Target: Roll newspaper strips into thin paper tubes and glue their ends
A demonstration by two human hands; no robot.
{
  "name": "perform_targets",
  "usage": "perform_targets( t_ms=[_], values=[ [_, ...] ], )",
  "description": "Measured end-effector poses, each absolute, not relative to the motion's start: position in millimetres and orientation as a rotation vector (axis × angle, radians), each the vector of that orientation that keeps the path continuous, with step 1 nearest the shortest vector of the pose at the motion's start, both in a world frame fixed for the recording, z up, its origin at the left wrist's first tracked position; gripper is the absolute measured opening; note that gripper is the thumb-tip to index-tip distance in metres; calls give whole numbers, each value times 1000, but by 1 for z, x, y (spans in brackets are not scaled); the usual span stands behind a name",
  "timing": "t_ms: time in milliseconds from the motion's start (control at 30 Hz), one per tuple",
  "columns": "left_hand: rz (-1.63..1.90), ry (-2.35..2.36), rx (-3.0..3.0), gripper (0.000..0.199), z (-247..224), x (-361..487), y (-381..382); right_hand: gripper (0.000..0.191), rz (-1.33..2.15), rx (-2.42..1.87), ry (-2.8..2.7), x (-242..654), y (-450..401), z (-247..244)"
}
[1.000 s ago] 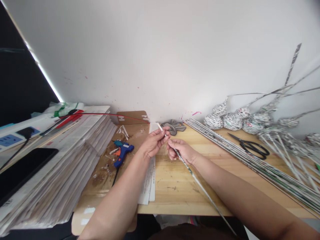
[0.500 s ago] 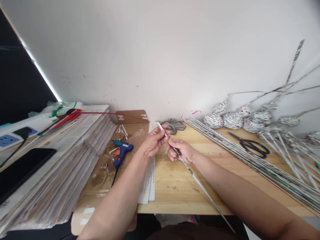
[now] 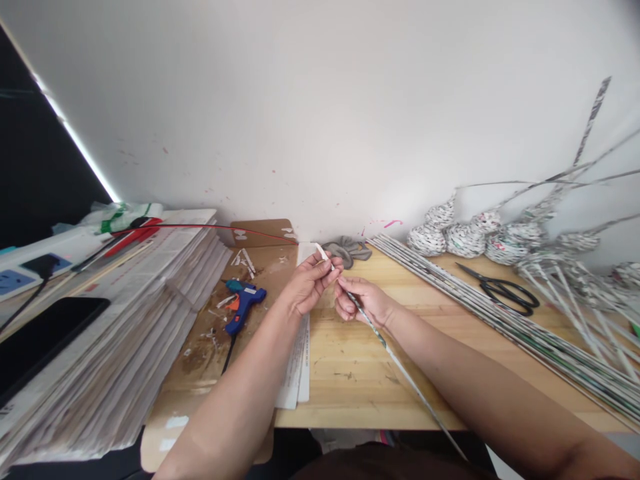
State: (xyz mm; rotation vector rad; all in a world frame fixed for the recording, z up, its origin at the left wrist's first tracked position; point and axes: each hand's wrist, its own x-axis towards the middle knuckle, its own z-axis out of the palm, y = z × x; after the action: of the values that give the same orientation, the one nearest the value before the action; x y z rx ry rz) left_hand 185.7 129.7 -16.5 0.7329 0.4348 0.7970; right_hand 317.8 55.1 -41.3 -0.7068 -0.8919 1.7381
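A thin rolled newspaper tube (image 3: 395, 358) slants from the middle of the view down past the table's front edge. My left hand (image 3: 316, 279) pinches its upper end, and a white tip sticks out above the fingers. Close beside it, my right hand (image 3: 363, 300) is closed round the same tube a little lower down. Both hands are held above the wooden table (image 3: 345, 380), their fingertips nearly touching. Parts of the tube are hidden behind the fingers.
At left stand a newspaper stack (image 3: 165, 320), a black phone (image 3: 47, 340) and a power strip (image 3: 30, 270). A blue glue gun (image 3: 245, 308) lies on stained cardboard (image 3: 200, 363). To the right are several paper tubes (image 3: 480, 313), black scissors (image 3: 507, 293) and woven paper pieces (image 3: 465, 240).
The white tip of the tube above my left fingers now looks flatter and more bent. Both hands keep almost the same place and grip.
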Motion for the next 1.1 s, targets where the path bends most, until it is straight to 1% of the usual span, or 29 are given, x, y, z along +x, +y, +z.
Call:
perform_targets(
  t_ms=[167,633,767,933,1100],
  values=[
    [803,421,715,20,-16,186,130,27,1754,-668,-877,318,56,-43],
    [818,458,650,15,-12,186,128,29,1706,-699,-918,318,58,-46],
    [846,487,651,12,-11,187,127,30,1662,-715,-951,317,59,-48],
    [894,505,718,4,-15,191,124,33,1591,-792,-1003,315,60,-50],
    [927,530,731,6,-12,190,118,38,1499,-900,-1096,314,57,-44]
  ],
)
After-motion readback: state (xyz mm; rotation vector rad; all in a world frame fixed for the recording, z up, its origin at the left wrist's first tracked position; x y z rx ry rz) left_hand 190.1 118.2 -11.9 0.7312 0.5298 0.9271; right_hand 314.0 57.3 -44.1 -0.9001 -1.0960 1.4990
